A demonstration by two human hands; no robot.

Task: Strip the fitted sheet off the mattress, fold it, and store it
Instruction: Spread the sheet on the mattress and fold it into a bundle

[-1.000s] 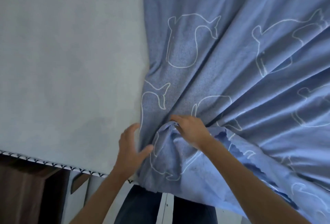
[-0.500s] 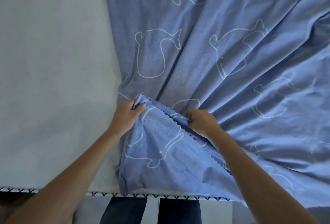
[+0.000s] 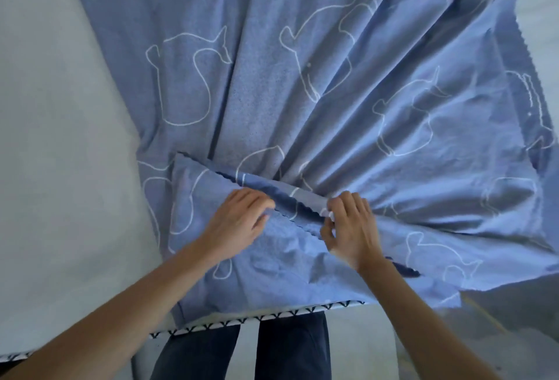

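A blue fitted sheet point(image 3: 302, 83) with white whale outlines lies bunched in long folds across the pale mattress point(image 3: 60, 143). Its near edge is turned back over itself, and a scalloped hem runs diagonally between my hands. My left hand point(image 3: 239, 225) rests on the turned-back flap with its fingers curled onto the hem. My right hand point(image 3: 351, 228) pinches the gathered hem where the folds meet. The sheet's right part hangs past the mattress edge.
The mattress's near edge point(image 3: 242, 320) carries a black-and-white zigzag trim. My legs in dark trousers point(image 3: 290, 352) stand against that edge on a light floor point(image 3: 453, 349). Bare mattress spreads to the left of the sheet.
The view has shifted right and nearer. My left hand slid right from the flap's corner along the hem towards my right hand. The flap now lies flatter on the sheet.
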